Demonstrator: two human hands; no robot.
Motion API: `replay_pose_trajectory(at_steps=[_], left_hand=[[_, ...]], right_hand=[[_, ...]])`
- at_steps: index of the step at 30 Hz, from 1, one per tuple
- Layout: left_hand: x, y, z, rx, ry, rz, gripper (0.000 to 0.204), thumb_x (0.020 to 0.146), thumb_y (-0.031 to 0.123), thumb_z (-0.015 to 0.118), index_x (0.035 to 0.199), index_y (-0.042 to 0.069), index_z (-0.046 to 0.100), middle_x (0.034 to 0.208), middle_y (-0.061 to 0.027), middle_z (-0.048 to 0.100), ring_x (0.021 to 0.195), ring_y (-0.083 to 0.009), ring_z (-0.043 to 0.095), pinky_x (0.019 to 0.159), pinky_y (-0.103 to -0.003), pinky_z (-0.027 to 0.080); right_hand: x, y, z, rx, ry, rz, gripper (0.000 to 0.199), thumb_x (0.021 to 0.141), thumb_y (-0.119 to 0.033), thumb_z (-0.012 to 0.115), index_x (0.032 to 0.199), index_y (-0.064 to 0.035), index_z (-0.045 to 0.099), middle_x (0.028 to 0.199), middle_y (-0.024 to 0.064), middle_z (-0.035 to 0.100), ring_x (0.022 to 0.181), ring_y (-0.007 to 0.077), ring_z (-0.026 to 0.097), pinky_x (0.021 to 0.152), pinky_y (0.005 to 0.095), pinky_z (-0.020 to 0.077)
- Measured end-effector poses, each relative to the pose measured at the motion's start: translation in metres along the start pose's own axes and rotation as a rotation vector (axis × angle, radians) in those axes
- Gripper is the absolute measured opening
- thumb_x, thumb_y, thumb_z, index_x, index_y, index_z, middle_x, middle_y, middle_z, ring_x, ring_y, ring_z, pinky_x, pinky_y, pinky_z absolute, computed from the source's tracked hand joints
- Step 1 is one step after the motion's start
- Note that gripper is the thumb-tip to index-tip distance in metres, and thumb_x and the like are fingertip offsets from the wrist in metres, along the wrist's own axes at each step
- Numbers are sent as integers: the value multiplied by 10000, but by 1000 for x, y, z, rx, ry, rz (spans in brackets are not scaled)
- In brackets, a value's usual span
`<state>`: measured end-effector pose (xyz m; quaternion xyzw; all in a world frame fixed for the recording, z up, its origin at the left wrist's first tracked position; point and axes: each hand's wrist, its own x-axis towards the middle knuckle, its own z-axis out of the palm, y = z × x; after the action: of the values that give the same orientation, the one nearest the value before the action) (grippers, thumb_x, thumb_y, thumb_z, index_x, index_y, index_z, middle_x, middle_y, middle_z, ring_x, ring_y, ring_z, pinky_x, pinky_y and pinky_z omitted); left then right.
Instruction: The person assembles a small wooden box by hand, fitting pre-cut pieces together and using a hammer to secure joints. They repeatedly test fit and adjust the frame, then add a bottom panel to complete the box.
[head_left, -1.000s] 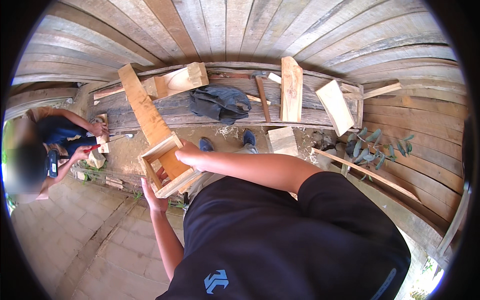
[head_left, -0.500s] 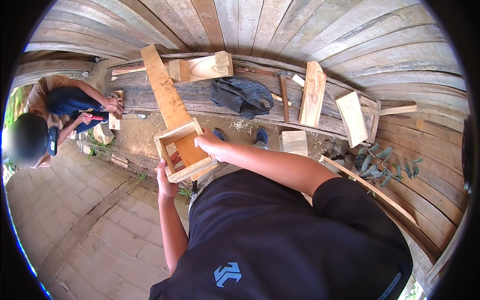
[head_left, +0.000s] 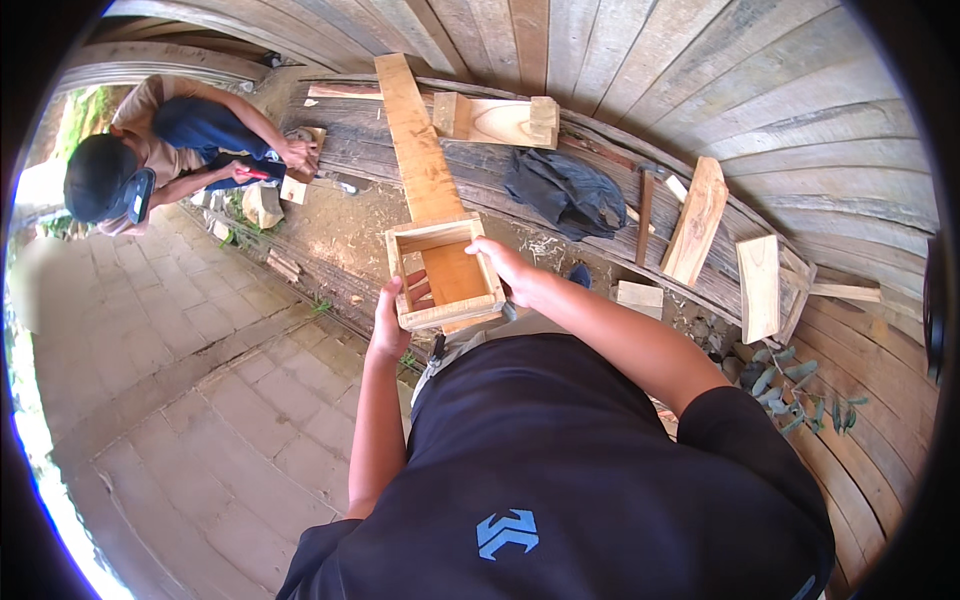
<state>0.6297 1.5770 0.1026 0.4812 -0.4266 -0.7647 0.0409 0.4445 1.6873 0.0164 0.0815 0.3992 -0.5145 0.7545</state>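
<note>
Both my hands hold a square wooden frame (head_left: pixel 452 313) in front of my waist. My left hand (head_left: pixel 390 318) grips its left side, and its fingertips show through the opening. On the right side, my right hand (head_left: pixel 506 266) is closed over the rim, thumb on top. A long wooden plank (head_left: pixel 418 150) runs from the low bench to beneath the frame and shows through part of its opening. Whether plank and frame are fastened together, I cannot tell.
On the weathered bench (head_left: pixel 345 150) lie a joined wooden piece (head_left: pixel 497 122), dark cloth (head_left: pixel 565 190) and boards (head_left: pixel 695 222). At left, a co-worker (head_left: pixel 200 140) crouches over a wood block, holding something red. A leafy sprig (head_left: pixel 800 385) and plank wall (head_left: pixel 800 120) stand right.
The whole view has swung, so the bench, co-worker and frame sit farther right in the picture. The frame appears more level and square-on. Both hands keep their hold on it.
</note>
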Motion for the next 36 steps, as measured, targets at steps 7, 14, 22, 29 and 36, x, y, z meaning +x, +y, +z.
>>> replay_pose_trajectory(at_steps=[7, 14, 22, 29, 36], left_hand=[[-4, -1, -4, -23, 7, 4, 819, 906, 564, 480, 1398, -86, 400, 1316, -282, 544, 1074, -346, 618, 949, -431, 478], [-6, -2, -7, -56, -46, -4, 828, 900, 539, 511, 1420, -91, 372, 1374, -279, 502, 1131, -361, 592, 995, -434, 452], [-8, -2, -9, -55, -109, 12, 828, 903, 514, 518, 1450, -79, 335, 1427, -267, 458, 1198, -382, 562, 1033, -454, 427], [-8, -3, -10, -35, -84, 5, 824, 907, 509, 510, 1443, -92, 337, 1420, -261, 465, 1188, -380, 565, 1031, -450, 427], [-6, -5, -7, -65, -50, 8, 832, 908, 531, 501, 1427, -102, 353, 1384, -260, 497, 1157, -378, 577, 1015, -451, 437]], right_hand=[[-12, -4, 12, -8, 2, 2, 616, 879, -493, 499, 1319, -62, 519, 1261, 158, 590, 1143, 255, 564, 971, 416, 431], [-19, -9, 13, -28, -36, 29, 621, 900, -496, 479, 1346, -65, 490, 1271, 162, 582, 1127, 250, 587, 954, 409, 462], [-21, -11, 16, -42, -38, 29, 610, 908, -474, 478, 1351, -55, 480, 1264, 173, 590, 1119, 255, 603, 944, 413, 480], [-17, -9, 15, -72, 4, 31, 638, 898, -469, 480, 1376, -47, 456, 1291, 205, 571, 1125, 277, 604, 935, 429, 493], [-10, -6, 10, -87, 23, 34, 626, 897, -466, 477, 1363, -48, 458, 1257, 204, 580, 1097, 279, 616, 914, 427, 506]])
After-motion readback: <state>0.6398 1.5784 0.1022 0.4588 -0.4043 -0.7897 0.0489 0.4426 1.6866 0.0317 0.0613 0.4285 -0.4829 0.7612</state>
